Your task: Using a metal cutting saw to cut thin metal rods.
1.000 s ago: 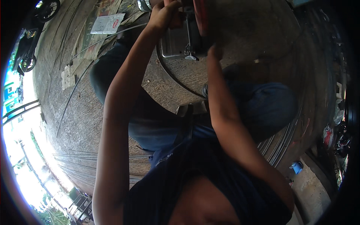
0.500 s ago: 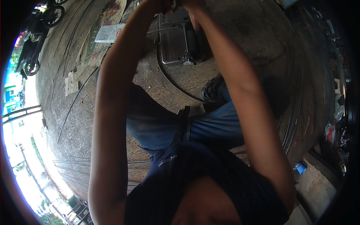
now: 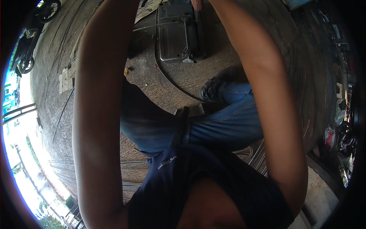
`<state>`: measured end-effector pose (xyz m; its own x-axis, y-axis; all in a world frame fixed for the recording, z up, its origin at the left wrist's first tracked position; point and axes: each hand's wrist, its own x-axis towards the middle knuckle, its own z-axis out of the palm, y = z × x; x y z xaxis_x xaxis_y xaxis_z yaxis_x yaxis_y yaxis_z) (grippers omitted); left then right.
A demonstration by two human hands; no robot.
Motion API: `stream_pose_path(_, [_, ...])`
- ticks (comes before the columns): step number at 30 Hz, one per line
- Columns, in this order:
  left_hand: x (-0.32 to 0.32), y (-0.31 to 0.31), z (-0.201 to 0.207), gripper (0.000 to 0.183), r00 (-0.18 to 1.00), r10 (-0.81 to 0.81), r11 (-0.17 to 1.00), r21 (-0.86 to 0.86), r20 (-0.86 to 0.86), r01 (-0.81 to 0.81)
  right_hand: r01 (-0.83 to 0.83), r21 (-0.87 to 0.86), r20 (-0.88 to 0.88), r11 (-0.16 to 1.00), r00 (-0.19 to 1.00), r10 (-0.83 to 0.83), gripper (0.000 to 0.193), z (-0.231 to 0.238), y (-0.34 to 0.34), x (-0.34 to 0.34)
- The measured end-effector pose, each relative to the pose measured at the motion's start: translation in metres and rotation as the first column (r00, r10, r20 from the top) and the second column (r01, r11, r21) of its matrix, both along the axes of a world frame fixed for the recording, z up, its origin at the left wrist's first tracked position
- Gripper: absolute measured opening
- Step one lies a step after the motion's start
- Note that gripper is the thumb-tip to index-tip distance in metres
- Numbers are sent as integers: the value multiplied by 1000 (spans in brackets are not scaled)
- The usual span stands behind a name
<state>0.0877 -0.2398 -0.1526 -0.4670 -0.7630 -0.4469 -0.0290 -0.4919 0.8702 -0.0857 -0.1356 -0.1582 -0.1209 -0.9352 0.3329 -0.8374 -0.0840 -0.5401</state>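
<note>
Both my forearms rise from the lower edge to the top edge, and both hands are cut off above it. My left forearm (image 3: 99,99) runs up the left side and my right forearm (image 3: 267,95) up the right. Between them, on the ground ahead, lies a dented grey metal box (image 3: 178,34) with a thin rod across its top. A small piece of something red (image 3: 196,4) shows at the top edge by my right wrist. My legs in blue jeans (image 3: 221,126) are folded beneath the box. What the hands hold is hidden.
The ground is rough concrete (image 3: 179,84) with curved grooves. Pale blocks (image 3: 65,79) lie at the left, and a parked motorcycle (image 3: 36,26) stands at the far upper left. Cluttered items (image 3: 339,129) line the right edge. A railing (image 3: 17,112) and bright street sit at the left.
The view has tipped down and closer. Both hands, seen at the box's top a second ago, have slid out over the top edge. The box now looks larger.
</note>
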Motion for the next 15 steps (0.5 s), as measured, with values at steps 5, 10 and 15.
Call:
stream_pose_path(5, [-17,30,18,38,994,111,993,-45,16,-110,-38,-27,2,999,999,38,57,1,7,-9])
stream_pose_path(10, [-14,35,23,37,958,244,969,-74,152,-235,-35,-2,-9,999,999,35,60,4,7,-2])
stream_pose_path(15, [-18,27,35,38,986,139,990,-25,91,-138,-60,-84,-60,995,997,55,59,2,-10,-8])
